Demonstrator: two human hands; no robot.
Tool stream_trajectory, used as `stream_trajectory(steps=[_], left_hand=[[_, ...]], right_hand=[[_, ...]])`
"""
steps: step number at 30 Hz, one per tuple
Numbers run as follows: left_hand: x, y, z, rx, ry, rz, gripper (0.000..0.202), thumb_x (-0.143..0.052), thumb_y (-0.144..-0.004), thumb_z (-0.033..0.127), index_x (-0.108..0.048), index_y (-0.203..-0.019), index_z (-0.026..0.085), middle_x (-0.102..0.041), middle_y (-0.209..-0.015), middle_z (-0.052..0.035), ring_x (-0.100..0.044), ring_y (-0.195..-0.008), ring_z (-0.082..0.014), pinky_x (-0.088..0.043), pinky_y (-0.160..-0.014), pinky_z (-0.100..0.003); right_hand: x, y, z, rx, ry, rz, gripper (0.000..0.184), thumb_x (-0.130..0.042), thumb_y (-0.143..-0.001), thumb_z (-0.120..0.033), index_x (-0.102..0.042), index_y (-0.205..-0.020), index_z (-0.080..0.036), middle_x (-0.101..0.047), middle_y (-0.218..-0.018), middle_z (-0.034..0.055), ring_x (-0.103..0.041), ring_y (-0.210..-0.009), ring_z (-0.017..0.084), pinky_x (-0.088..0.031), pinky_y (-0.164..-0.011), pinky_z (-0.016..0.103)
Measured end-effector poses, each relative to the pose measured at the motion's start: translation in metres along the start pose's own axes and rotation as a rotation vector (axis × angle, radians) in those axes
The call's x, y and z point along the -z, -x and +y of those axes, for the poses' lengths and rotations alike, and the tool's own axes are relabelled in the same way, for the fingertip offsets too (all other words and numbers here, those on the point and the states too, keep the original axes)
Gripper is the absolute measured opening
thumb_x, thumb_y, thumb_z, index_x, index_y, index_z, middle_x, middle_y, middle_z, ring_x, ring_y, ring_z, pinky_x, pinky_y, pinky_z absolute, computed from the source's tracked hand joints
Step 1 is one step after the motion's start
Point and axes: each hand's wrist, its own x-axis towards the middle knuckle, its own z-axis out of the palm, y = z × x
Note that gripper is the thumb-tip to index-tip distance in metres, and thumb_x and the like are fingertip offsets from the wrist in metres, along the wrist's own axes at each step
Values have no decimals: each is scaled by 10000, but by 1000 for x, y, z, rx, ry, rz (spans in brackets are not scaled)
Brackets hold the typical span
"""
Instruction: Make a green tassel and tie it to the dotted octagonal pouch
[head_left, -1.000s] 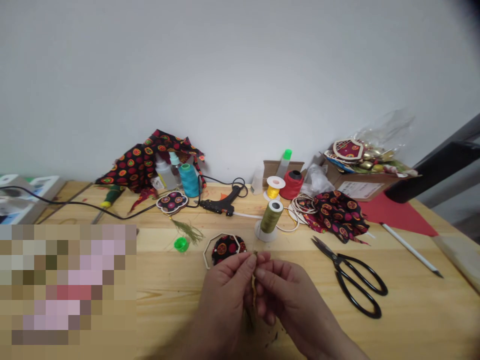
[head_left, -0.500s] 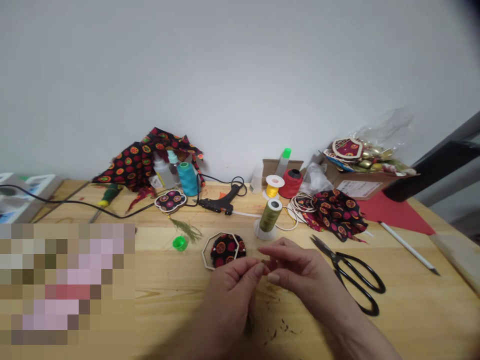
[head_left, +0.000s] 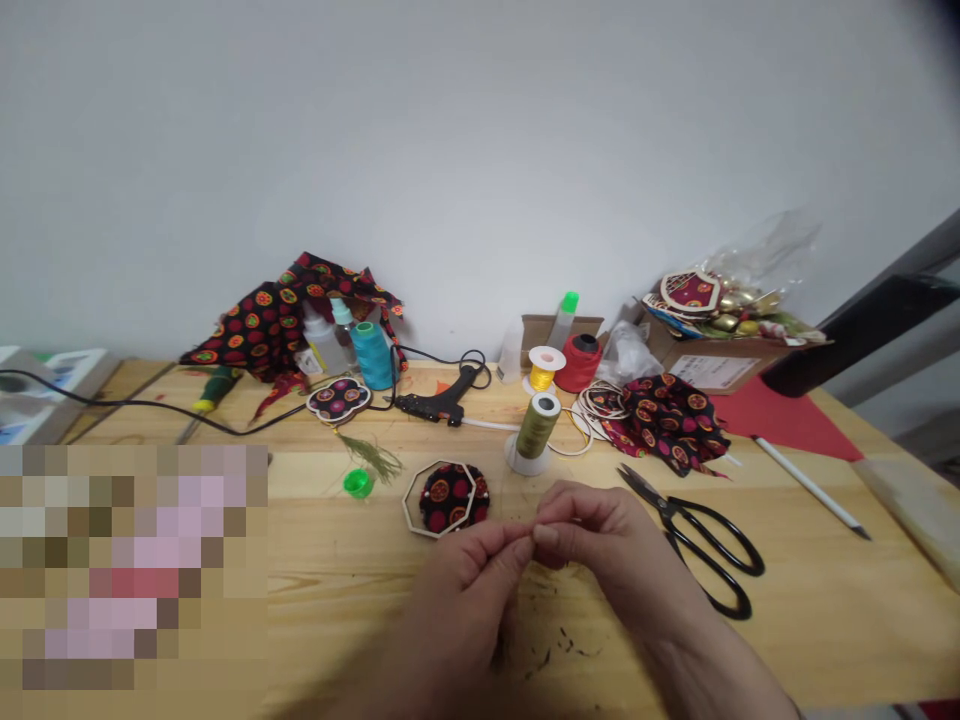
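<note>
My left hand and my right hand meet over the table, thumbs and forefingers pinched together tip to tip. Whatever lies between the fingertips is too small and covered to make out. A dark strand-like bit shows faintly under my left hand. Just beyond the fingers stands a cone of olive-green thread. Left of it, a pale octagonal frame rests partly over a round, dark patterned fabric piece. Black-handled scissors lie to the right of my right hand, blades pointing away.
A glue gun with a black cord lies behind. Around it are a blue thread cone, a yellow spool, a red spool and a green cap. Farther right are patterned cloth, a white pencil and a filled carton.
My right hand's fingers have closed in from slightly apart, and its thumb and forefinger now press against my left fingertips. The view has shifted slightly.
</note>
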Motion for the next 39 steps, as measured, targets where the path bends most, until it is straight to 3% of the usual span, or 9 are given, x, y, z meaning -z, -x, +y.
stream_trajectory(steps=[3, 5, 8, 11, 16, 22, 29, 35, 39], left_hand=[[0, 0, 2, 54, 196, -96, 265, -671, -773, 380, -779, -808, 141, -393, -468, 64, -264, -444, -77, -205, -438, -197], [-2, 0, 4, 97, 344, -131, 267, -718, -730, 379, -773, -786, 123, -478, -530, 36, -236, -451, -56, -185, -437, -187], [-4, 0, 6, 151, 516, -130, 239, -762, -700, 339, -762, -798, 121, -619, -677, -34, -234, -463, -33, -174, -443, -174], [-6, 0, 6, 196, 582, -127, 222, -775, -703, 308, -751, -810, 115, -657, -743, -67, -252, -466, -23, -180, -447, -168], [-7, 1, 6, 189, 547, -132, 220, -776, -704, 297, -743, -789, 97, -645, -731, -67, -236, -465, -24, -179, -431, -168], [-6, 1, 2, 119, 432, -135, 260, -746, -724, 347, -759, -727, 87, -401, -502, 54, -208, -459, -52, -205, -421, -190], [-5, 1, 1, 75, 328, -114, 240, -728, -720, 352, -772, -745, 117, -536, -584, 8, -258, -449, -44, -227, -424, -188], [-5, 1, 0, 47, 198, -85, 275, -664, -771, 366, -732, -650, 129, -452, -446, 51, -291, -391, -40, -214, -405, -186], [-6, 2, 1, 47, 219, -23, 255, -686, -744, 364, -729, -658, 128, -575, -549, 11, -302, -382, -25, -217, -388, -180]], right_hand=[[0, 1, -2, -22, -14, 35, 138, -777, -620, -227, -679, -556, -154, -585, -526, -26, -490, -522, 99, -366, -537, 246], [-1, 2, -3, -26, -15, 54, 182, -777, -628, -256, -648, -557, -149, -570, -498, -31, -485, -511, 100, -365, -530, 245], [-3, 2, -3, -33, -34, 70, 222, -773, -633, -294, -620, -564, -148, -556, -488, -37, -475, -495, 96, -370, -521, 242], [-4, 2, -4, -42, -50, 87, 236, -771, -624, -306, -611, -563, -144, -547, -491, -40, -465, -482, 89, -365, -501, 234], [-7, 2, -8, -33, -71, 75, 235, -750, -628, -288, -590, -536, -143, -542, -477, -41, -453, -452, 80, -349, -474, 228], [-8, 2, -9, -5, -57, 55, 225, -724, -661, -260, -580, -534, -143, -535, -470, -39, -451, -444, 80, -338, -472, 232], [-5, 2, -4, 7, -53, 18, 238, -721, -700, -279, -586, -556, -146, -541, -477, -36, -455, -448, 82, -335, -486, 237], [-6, 3, -3, 6, -30, -35, 255, -677, -756, -286, -589, -560, -148, -565, -479, -21, -483, -459, 94, -358, -522, 250], [-5, 3, -2, 17, -9, -46, 244, -629, -816, -342, -675, -665, -155, -572, -516, -26, -502, -498, 106, -380, -576, 267]])
